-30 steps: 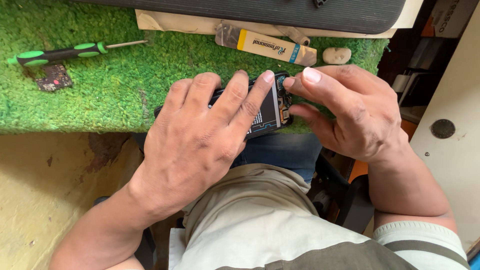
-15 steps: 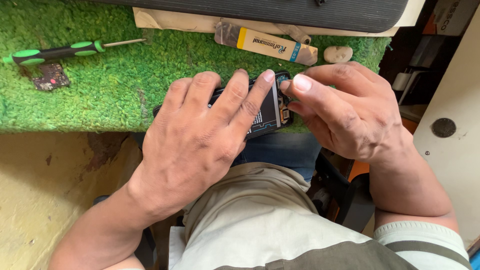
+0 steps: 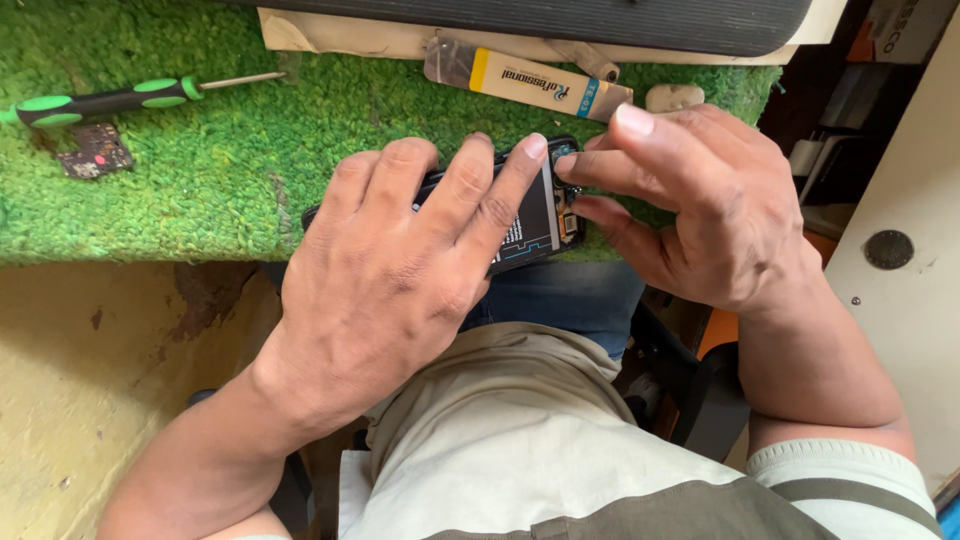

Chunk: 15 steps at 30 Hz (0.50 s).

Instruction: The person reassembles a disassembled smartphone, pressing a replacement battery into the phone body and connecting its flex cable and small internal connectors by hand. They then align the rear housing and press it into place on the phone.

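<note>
An opened black phone (image 3: 538, 215) with its back off and the battery showing lies at the near edge of a green turf mat (image 3: 200, 170). My left hand (image 3: 390, 280) lies flat over the phone and presses it down, fingers spread across it. My right hand (image 3: 690, 200) is at the phone's right end, thumb and fingertips pinching at a small part near the top corner. Most of the phone is hidden under my left hand.
A green and black screwdriver (image 3: 120, 98) lies at the mat's far left, with a small dark circuit board (image 3: 93, 151) beside it. A flat yellow-and-blue labelled tool (image 3: 530, 80) and a small pale piece (image 3: 675, 97) lie at the back. A black ribbed panel (image 3: 600, 15) runs along the top.
My right hand's index finger has lifted and the fingers have shifted at the phone's right end. My left hand stays pressed on the phone.
</note>
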Each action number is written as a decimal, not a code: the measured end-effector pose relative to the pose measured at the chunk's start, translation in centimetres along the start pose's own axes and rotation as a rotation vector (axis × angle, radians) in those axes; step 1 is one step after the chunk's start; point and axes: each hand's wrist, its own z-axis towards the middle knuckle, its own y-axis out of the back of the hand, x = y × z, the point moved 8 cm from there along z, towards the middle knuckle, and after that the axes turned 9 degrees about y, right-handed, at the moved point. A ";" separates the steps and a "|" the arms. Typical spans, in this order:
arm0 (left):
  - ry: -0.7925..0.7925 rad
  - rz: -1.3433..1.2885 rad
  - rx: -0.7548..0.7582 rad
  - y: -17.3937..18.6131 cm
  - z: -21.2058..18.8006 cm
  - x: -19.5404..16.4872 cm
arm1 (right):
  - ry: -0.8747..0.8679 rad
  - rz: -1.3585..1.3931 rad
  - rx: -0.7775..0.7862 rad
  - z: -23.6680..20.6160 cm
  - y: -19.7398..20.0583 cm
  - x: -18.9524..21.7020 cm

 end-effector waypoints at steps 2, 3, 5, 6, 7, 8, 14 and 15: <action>0.007 -0.022 0.024 -0.2 0.0 0.1 | 0.011 0.042 -0.028 0.0 0.1 -0.1; 0.013 -0.031 0.037 -0.3 0.0 0.1 | 0.018 0.065 -0.042 0.0 0.1 -0.1; 0.010 -0.038 0.046 -0.4 -0.1 0.1 | -0.009 0.117 -0.073 0.0 0.0 -0.5; 0.008 -0.042 0.051 -0.5 -0.1 0.1 | -0.023 0.142 -0.089 -0.1 0.0 -0.6; 0.009 -0.040 0.044 -0.4 -0.2 0.1 | -0.020 0.156 -0.095 -0.2 0.0 -0.7; 0.011 -0.038 0.038 -0.4 -0.2 0.2 | -0.016 0.170 -0.101 -0.2 0.0 -0.8; 0.004 -0.035 0.036 -0.2 -0.1 0.1 | 0.023 0.078 -0.057 -0.1 0.1 -0.1; 0.005 -0.036 0.047 -0.3 -0.1 0.1 | 0.025 0.057 -0.036 -0.1 0.0 0.1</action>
